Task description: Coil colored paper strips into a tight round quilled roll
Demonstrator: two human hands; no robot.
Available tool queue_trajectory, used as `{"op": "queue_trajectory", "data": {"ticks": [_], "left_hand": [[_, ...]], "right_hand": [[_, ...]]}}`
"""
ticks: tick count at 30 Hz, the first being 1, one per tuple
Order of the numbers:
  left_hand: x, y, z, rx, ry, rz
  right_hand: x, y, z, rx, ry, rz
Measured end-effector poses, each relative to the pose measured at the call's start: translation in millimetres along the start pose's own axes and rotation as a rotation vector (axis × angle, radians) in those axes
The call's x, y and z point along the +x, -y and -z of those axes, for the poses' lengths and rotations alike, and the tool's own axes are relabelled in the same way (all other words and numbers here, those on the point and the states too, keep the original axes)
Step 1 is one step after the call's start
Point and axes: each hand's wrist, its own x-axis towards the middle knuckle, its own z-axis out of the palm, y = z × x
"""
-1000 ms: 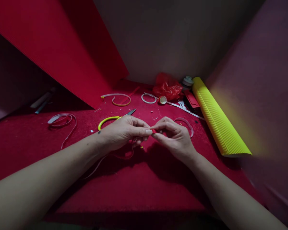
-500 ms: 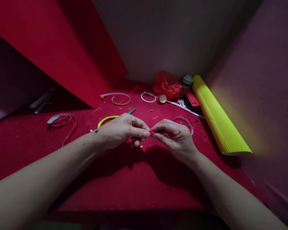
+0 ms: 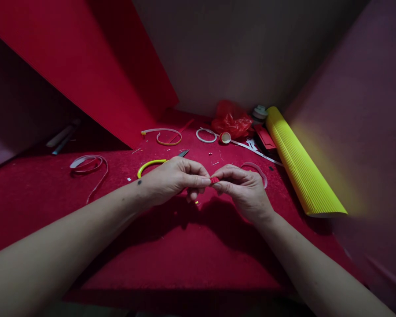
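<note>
Between my fingertips is a small piece of red corrugated paper (image 3: 214, 180), its ridges showing in the gap. My left hand (image 3: 181, 178) pinches it from the left with thumb and forefinger, the other fingers curled beneath. From the right, my right hand (image 3: 244, 187) grips its other side between thumb and fingers. Both hands are closed and held above the red cloth. Just behind my left hand lie scissors with a yellow handle (image 3: 148, 165), partly hidden by it. A curled pale strip (image 3: 259, 171) rests behind my right hand.
At the right lies a rolled yellow corrugated sheet (image 3: 303, 163). A large red sheet (image 3: 95, 66) leans at the left. Toward the back are a red plastic bag (image 3: 231, 119), a white-lidded jar (image 3: 260, 112) and a coiled white strip (image 3: 206, 135). Another loose strip (image 3: 89, 162) sits at the left.
The whole scene has shifted slightly to the right in view. A little more of the red corrugated piece shows between my fingertips; both hands keep their pinch.
</note>
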Motion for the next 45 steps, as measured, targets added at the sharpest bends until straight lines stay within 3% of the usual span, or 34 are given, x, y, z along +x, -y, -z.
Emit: {"op": "queue_trajectory", "data": {"ticks": [7, 12, 16, 18, 24, 27, 36, 45], "left_hand": [[2, 5, -3.9, -0.109, 0.01, 0.019], [3, 9, -4.0, -0.217, 0.085, 0.022], [2, 10, -3.6, -0.199, 0.043, 0.004], [1, 9, -3.8, -0.148, 0.027, 0.012], [-2, 2, -6.9, 0.144, -0.023, 0.088], [-2, 2, -6.1, 0.202, -0.008, 0.119], [-3, -3, 4.6, -0.075, 0.073, 0.091], [1, 5, -0.7, -0.222, 0.066, 0.047]], "right_hand": [[-2, -5, -6, 0.12, -0.076, -0.015], [-2, -9, -11, 0.205, -0.119, -0.022], [0, -10, -9, 0.201, -0.074, 0.0], [1, -4, -6, 0.093, -0.024, 0.041], [2, 18, 5, -0.53, 0.145, 0.279], [1, 21, 5, -0.616, 0.2, 0.315], [0, 18, 2, -0.493, 0.064, 0.421], [-5, 4, -8, -0.026, -0.071, 0.148]]}}
